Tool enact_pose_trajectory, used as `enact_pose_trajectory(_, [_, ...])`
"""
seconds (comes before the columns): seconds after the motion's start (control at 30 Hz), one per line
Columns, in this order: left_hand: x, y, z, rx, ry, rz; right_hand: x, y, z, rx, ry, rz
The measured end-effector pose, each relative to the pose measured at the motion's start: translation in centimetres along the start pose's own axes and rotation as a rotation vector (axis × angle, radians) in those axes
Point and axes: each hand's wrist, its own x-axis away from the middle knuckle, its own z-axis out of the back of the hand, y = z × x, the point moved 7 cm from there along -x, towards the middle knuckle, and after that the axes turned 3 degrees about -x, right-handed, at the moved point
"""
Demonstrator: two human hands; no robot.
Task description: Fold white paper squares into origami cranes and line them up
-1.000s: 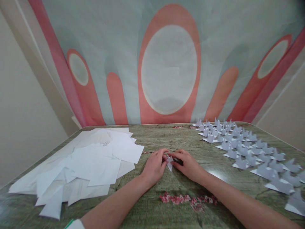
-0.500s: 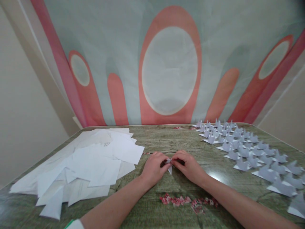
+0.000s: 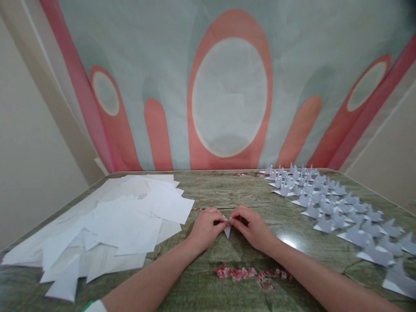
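Observation:
A small folded white paper (image 3: 227, 232) is pinched between my two hands just over the middle of the table. My left hand (image 3: 208, 226) grips its left side between thumb and fingers. From the other side, my right hand (image 3: 249, 224) pinches the paper near its top with thumb and forefinger. A pointed tip hangs down below the fingertips; the upper part is mostly covered by them.
Loose white paper sheets (image 3: 130, 225) lie in a spread pile at the left. Rows of folded paper cranes (image 3: 325, 199) stand along the right side. The wood-grain table (image 3: 214, 186) has printed pink flowers (image 3: 240, 273). Behind it hangs a patterned cloth (image 3: 175, 65).
My fingers have shifted slightly on the folded paper, and the right hand's grip looks a little changed. The whole view has moved a bit, so everything sits slightly further left.

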Motion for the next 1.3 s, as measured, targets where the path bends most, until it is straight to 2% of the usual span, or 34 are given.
enact_pose_trajectory(0.23, [0.0, -0.6, -0.1, 0.059, -0.005, 0.032, -0.1, 1.5, -0.1, -0.067, -0.020, -0.112])
enact_pose_trajectory(1.03, [-0.1, 0.0, 0.3, 0.064, 0.002, 0.057, 0.1, 2.4, -0.5, -0.177, -0.045, -0.214])
enact_pose_trajectory(1.2, [-0.1, 0.2, 0.7, 0.018, 0.022, 0.048, 0.0, 2.1, -0.5, -0.163, -0.060, -0.211])
enact_pose_trajectory(1.3, [-0.1, 0.1, 0.9, 0.012, 0.040, 0.053, -0.1, 1.4, -0.6, -0.101, -0.083, -0.153])
